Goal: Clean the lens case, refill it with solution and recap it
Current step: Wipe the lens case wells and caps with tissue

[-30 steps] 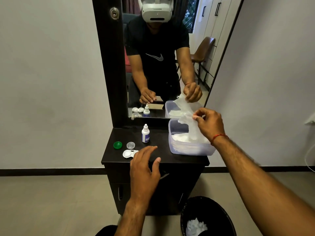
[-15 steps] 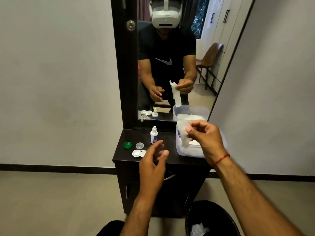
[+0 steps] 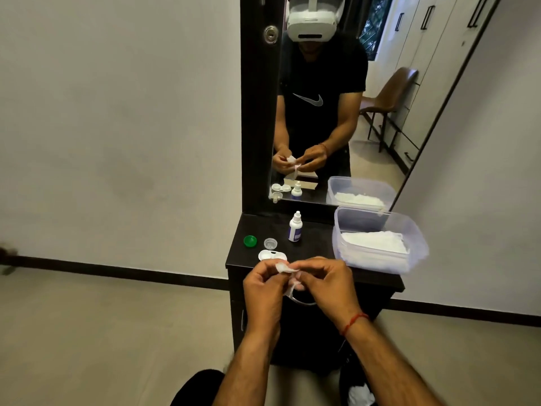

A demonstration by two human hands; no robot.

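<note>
The white lens case lies uncapped near the front left of the dark dresser top. Behind it sit a green cap and a clear cap. The small white solution bottle with a blue label stands upright further back. My left hand and my right hand meet just in front of the case, both pinching a white tissue between their fingertips. Part of the tissue is hidden inside my fingers.
A clear plastic box of white tissues stands at the right of the dresser top. A mirror rises behind it. On the floor below, a black bin holds used tissue. A drawer handle shows under my hands.
My right hand has carried the tissue from the box down and left to the dresser's front edge. My left hand has risen to meet it and taken hold of the tissue too.
</note>
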